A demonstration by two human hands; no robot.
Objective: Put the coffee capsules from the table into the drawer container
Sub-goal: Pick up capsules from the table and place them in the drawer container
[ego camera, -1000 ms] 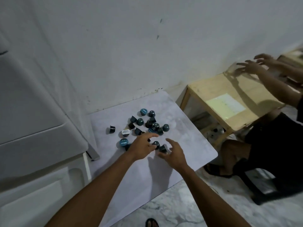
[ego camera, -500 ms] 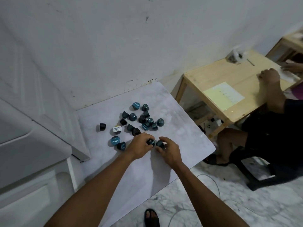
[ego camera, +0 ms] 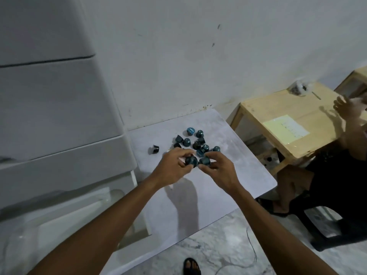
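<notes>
Now lifted clear of the table (ego camera: 228, 183): left hand (ego camera: 170, 169) pinching one coffee capsule (ego camera: 191, 160), right hand (ego camera: 216, 169) pinching another capsule (ego camera: 205, 161), touching side by side; earlier both low among the remaining capsules (ego camera: 196, 144)

We see capsules (ego camera: 195, 144) clustered on table (ego camera: 228, 187), drawer unit (ego camera: 59, 120) left, wooden desk (ego camera: 286, 120) right.

White lettering on teal capsule lid (ego camera: 190, 131), too small to read; nothing else legible.
</notes>
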